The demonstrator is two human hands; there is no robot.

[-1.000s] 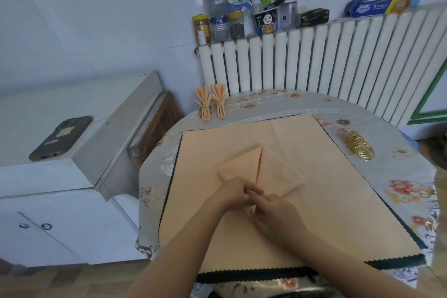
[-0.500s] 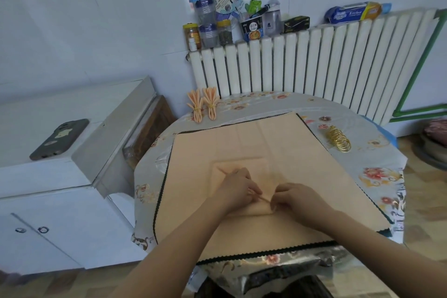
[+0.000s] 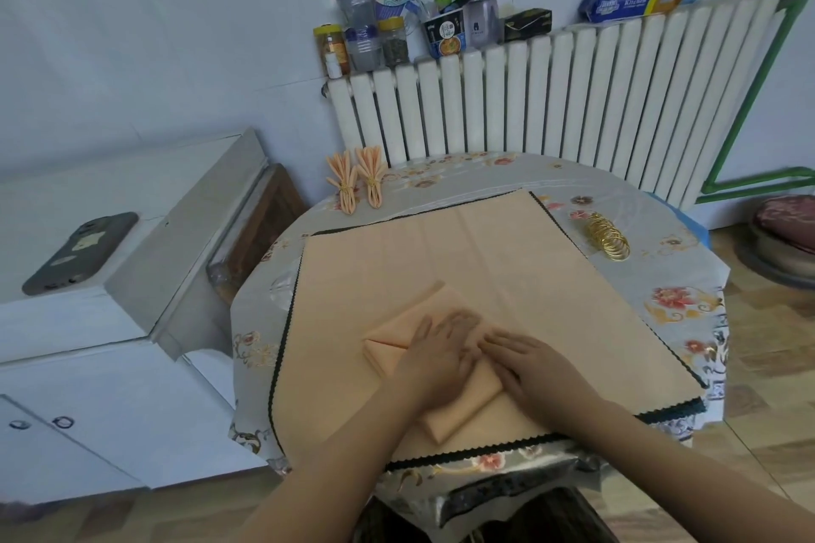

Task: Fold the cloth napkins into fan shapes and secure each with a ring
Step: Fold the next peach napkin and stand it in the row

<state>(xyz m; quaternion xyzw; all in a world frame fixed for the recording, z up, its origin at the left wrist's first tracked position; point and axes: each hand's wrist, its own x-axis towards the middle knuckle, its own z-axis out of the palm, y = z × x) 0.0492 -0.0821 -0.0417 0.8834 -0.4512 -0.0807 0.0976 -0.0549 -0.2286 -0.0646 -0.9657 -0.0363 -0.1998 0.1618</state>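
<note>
A peach cloth napkin [image 3: 392, 342], folded into a flat packet, lies on a large peach mat [image 3: 507, 278] near the table's front edge. My left hand [image 3: 434, 359] lies flat on top of it, fingers spread. My right hand [image 3: 531, 366] presses flat on its right part, fingertips touching the left hand. Much of the napkin is hidden under both hands. Two finished fan napkins [image 3: 359, 181] with gold rings lie at the table's far left. A pile of gold rings [image 3: 606, 236] sits at the right, past the mat's edge.
The round table [image 3: 679, 291] has a floral cover and stands against a white radiator [image 3: 551, 97] with jars and boxes on top. A white cabinet at the left carries a dark phone [image 3: 79, 251]. A cushion [image 3: 785, 225] lies on the floor at the right.
The napkin went from two raised flaps to a flattened packet turned at an angle. Both hands changed from pinching at its middle to pressing flat on it. The view shifted.
</note>
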